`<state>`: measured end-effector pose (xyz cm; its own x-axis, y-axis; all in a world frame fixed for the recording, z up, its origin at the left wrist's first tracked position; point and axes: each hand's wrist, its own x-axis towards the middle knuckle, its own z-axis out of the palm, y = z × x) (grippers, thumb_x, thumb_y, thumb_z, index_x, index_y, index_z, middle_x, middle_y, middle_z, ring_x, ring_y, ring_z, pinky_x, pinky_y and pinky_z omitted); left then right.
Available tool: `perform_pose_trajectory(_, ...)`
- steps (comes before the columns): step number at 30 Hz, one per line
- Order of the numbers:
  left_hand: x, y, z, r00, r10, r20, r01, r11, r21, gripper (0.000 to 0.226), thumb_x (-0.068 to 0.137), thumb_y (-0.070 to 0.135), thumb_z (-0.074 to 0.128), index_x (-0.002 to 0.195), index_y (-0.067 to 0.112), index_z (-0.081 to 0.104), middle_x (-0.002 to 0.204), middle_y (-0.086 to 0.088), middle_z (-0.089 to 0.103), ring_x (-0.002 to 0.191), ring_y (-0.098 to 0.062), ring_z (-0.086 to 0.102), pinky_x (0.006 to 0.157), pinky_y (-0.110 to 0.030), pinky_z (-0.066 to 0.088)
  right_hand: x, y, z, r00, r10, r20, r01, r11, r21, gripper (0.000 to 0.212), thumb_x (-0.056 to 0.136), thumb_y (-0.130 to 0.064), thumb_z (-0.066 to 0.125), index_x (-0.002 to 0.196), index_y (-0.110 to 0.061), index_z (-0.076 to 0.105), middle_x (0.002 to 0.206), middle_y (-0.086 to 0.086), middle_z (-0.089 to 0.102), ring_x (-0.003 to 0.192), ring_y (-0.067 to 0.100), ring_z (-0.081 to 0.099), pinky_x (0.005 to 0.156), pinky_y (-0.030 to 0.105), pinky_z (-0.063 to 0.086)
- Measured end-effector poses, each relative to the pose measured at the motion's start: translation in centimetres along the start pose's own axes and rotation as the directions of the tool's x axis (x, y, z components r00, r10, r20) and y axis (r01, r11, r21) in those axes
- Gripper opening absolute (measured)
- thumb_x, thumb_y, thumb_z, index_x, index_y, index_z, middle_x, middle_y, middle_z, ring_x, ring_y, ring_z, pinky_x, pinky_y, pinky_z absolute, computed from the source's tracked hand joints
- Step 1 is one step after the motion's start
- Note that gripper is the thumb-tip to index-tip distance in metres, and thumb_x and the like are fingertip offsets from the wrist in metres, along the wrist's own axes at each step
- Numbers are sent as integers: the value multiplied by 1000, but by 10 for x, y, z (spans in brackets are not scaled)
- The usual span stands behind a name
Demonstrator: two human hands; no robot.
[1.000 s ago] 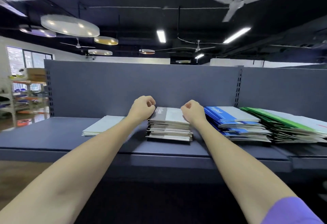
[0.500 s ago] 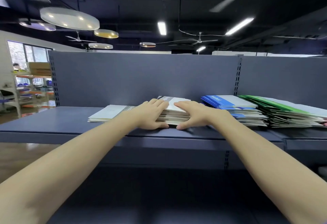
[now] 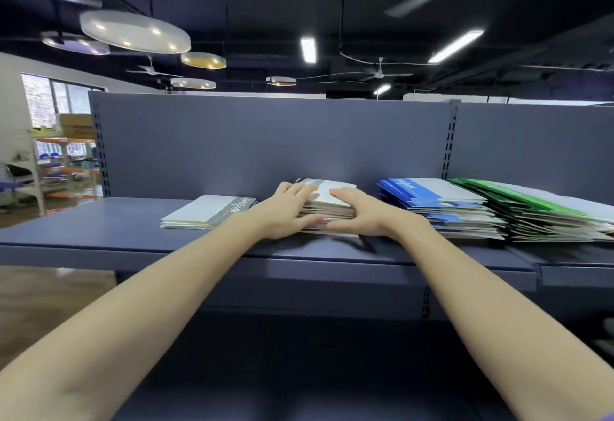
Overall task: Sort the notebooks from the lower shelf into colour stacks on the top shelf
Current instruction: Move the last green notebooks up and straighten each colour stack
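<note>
On the top shelf [image 3: 99,226] stands a middle stack of grey notebooks [image 3: 337,189]. My left hand [image 3: 285,211] lies on its left front corner, fingers flat on the top cover and thumb along the front edges. My right hand [image 3: 362,213] mirrors it on the right front corner. A low grey stack [image 3: 206,211] lies to the left, a blue stack [image 3: 442,204] to the right, and a fanned green stack [image 3: 545,214] at the far right. The lower shelf [image 3: 299,370] is dark and shows no notebooks.
The shelf's grey back panel [image 3: 265,141] rises right behind the stacks. Bare shelf surface stretches left of the low grey stack. Beyond the shelf's left end there is wooden floor [image 3: 40,294] and distant racks [image 3: 50,168].
A second ago both hands were fists pressed against the sides of the middle grey stack. They have since opened and moved to its front, fingers on top and thumbs against the front edge.
</note>
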<state>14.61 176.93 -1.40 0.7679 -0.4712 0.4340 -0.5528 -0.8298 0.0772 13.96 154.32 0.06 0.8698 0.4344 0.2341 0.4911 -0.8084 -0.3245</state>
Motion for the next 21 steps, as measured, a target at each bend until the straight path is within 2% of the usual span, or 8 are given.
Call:
perform_pose_trajectory(3, 4, -2, 6, 999, -2, -35, 5, 997, 78, 52, 101, 46, 48, 144, 20, 37, 150, 6, 36, 137, -21, 23, 108, -46, 37, 4, 3, 7, 995, -16, -98, 10, 998, -63, 74, 93, -38, 68, 156, -21, 32, 161, -4, 32, 147, 15, 28, 119, 31, 24)
perform_pose_trajectory(6, 2, -1, 17, 988, 48, -148, -28, 991, 132, 46, 100, 40, 53, 139, 17, 44, 145, 4, 42, 132, -25, 30, 98, -48, 46, 1, 2, 11, 985, 6, -170, -7, 1000, -2, 75, 90, -36, 73, 154, -20, 37, 158, -3, 36, 145, 15, 32, 114, 27, 25)
perform_pose_trajectory(10, -2, -3, 7, 989, 34, -145, -49, 994, -102, 57, 96, 46, 59, 144, 23, 41, 148, 8, 40, 135, -19, 28, 109, -38, 35, -1, 3, 11, 989, 76, -125, -54, 983, 174, 83, 88, -48, 71, 156, -20, 31, 159, -4, 34, 144, 16, 35, 113, 28, 30)
perform_pose_trajectory(12, -3, -9, 7, 983, 7, -184, -39, 984, -173, 61, 93, 48, 62, 144, 22, 41, 147, 5, 40, 133, -22, 33, 112, -40, 32, 4, 4, 11, 979, 119, -165, -85, 975, 204, 76, 92, -48, 66, 155, -21, 33, 156, -1, 40, 139, 19, 42, 108, 28, 35)
perform_pose_trajectory(15, -5, -17, 13, 969, -109, -222, 48, 964, -262, 63, 89, 45, 70, 141, 19, 45, 143, 1, 45, 132, -23, 38, 112, -40, 33, 6, 7, 14, 953, 179, -246, -116, 961, 250, 65, 94, -43, 65, 150, -21, 41, 146, 4, 51, 127, 22, 51, 90, 25, 37)
perform_pose_trajectory(18, -5, -15, 11, 961, -148, -236, 80, 958, -276, 70, 86, 43, 73, 142, 14, 43, 142, -4, 50, 133, -22, 44, 108, -30, 34, 5, 12, 21, 935, 246, -255, -131, 909, 396, 71, 88, -47, 72, 147, -22, 41, 141, 1, 55, 122, 19, 54, 89, 27, 40)
perform_pose_trajectory(21, -8, -11, 9, 939, -270, -211, 190, 922, -336, 86, 83, 51, 74, 147, 10, 34, 145, -6, 49, 134, -24, 44, 101, -28, 35, -1, 9, 24, 936, 254, -242, -135, 898, 418, 74, 85, -57, 69, 144, -20, 43, 135, -6, 56, 121, 16, 54, 91, 28, 41)
